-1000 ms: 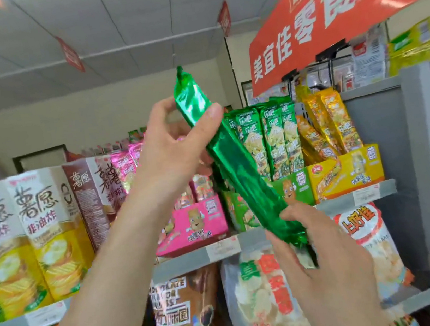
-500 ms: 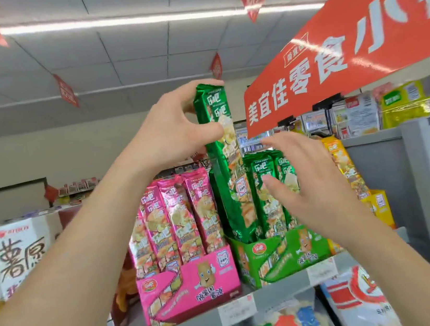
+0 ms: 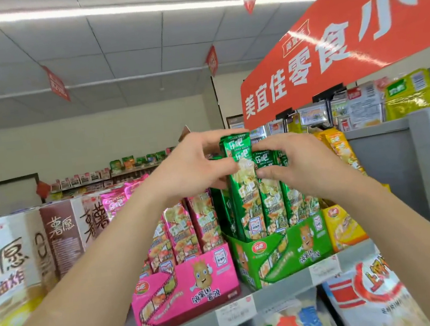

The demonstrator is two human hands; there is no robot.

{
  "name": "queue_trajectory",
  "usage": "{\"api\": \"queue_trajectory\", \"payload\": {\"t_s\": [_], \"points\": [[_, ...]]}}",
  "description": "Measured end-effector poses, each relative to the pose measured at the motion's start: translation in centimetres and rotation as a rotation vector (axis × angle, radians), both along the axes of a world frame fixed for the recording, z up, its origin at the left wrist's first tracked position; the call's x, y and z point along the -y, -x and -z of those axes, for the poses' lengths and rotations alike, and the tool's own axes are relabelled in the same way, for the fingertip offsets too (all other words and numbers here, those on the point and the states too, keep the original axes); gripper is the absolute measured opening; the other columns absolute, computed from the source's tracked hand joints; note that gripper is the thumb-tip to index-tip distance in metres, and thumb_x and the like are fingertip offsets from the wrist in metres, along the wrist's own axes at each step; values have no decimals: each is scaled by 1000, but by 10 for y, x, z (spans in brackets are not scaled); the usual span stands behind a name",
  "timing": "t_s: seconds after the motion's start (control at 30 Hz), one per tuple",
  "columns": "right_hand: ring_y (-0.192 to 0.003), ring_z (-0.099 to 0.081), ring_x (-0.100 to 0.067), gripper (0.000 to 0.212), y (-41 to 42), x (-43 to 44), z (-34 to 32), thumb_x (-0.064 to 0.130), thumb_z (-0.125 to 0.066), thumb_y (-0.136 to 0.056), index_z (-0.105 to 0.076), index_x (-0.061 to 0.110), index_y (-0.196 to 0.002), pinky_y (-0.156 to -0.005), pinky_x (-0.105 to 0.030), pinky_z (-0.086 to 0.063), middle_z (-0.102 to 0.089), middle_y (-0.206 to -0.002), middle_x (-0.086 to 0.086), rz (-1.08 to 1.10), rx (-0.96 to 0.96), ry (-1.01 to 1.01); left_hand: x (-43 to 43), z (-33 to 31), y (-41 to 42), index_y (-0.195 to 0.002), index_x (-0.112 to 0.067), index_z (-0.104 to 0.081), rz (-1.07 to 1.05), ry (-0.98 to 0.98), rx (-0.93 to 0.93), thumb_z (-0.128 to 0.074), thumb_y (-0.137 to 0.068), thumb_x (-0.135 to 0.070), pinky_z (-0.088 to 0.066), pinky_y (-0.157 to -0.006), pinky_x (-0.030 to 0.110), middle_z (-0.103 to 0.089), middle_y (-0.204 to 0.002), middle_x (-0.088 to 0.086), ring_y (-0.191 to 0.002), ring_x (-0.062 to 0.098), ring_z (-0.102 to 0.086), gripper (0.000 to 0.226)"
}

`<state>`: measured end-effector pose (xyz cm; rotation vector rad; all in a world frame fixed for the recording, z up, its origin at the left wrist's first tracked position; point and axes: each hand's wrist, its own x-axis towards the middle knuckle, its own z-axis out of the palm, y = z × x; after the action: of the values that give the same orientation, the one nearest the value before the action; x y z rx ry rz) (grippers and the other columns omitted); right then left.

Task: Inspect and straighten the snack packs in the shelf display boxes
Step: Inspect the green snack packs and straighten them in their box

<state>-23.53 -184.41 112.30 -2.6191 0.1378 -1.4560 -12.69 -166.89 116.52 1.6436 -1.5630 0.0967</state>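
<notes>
Snack pack, green foil, stands upright at front-left of green display box on shelf. Left grip pinches its top seal; right grip clamps its upper right edge. Prob light, crinkly, slippery, w/ fragile chips inside: hold by seal, don't squeeze mid-body

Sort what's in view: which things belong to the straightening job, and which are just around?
Job:
left hand and right hand, both gripping the green pack
green box it stands in
pink box and yellow box beside it

Just around:
cartons on the left
big bags on the shelf below
red sign overhead
price tags on the shelf edge
</notes>
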Motion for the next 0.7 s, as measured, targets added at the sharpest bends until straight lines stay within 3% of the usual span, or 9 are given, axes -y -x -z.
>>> {"api": "queue_trajectory", "payload": {"t_s": [0.07,0.2,0.3,0.37,0.5,0.63,0.7], "points": [[-110,-61,-20,41,-1,0,-1,31,-77,-81,-67,29,-121,-91,-38,-49,-69,-119,7,-8,-4,-16,7,8,-4,-120,-44,-64,-13,-77,-24,-59,-91,-9,-60,-79,38,-73,-105,-7,-96,22,-71,46],[-106,-60,-15,37,-4,4,1,24,-72,-86,-66,33,-120,-86,-35,-48,-68,-115,11,-39,-17,-3,11,23,-5,-119,-47,-53,-19,-110,-8,-56,-97,-19,-60,-75,33,-69,-103,-1,-90,15,-70,36],[-106,-59,-8,32,-5,3,3,21,-58,-95,-63,32,-124,-87,-30,-47,-64,-121,13,-99,26,-36,10,32,-4,-108,-39,-38,-71,-74,67,-55,-98,-23,-59,-75,52,-65,-105,14,-87,32,-70,25],[-119,-52,-7,30,-5,-1,4,21,-51,-97,-64,28,-124,-104,-37,-41,-59,-125,14,-124,87,-50,10,38,-2,-101,-38,-35,-126,-14,129,-55,-97,-24,-56,-71,58,-65,-101,18,-81,38,-67,24],[-126,-45,-4,32,-4,-10,9,36,-47,-98,-60,36,-126,-109,-51,-32,-55,-127,21,-139,70,-31,6,50,3,-102,-28,-41,-288,114,246,-61,-94,-30,-53,-67,50,-69,-87,5,-69,24,-64,22],[-113,-43,0,40,0,-14,9,59,-37,-93,-55,48,-127,-100,-37,-21,-52,-109,24,-58,58,68,-2,36,12,-106,-29,-62,-372,155,540,-56,-91,-41,-40,-75,26,-64,-92,-15,-92,13,-48,20],[-109,-41,-1,42,0,-15,8,60,-36,-89,-59,47,-122,-97,-35,-17,-51,-104,20,-20,47,92,-6,20,12,-97,-28,-69,-349,75,575,-48,-96,-39,-35,-71,23,-62,-75,-18,-78,8,-46,23]]}}
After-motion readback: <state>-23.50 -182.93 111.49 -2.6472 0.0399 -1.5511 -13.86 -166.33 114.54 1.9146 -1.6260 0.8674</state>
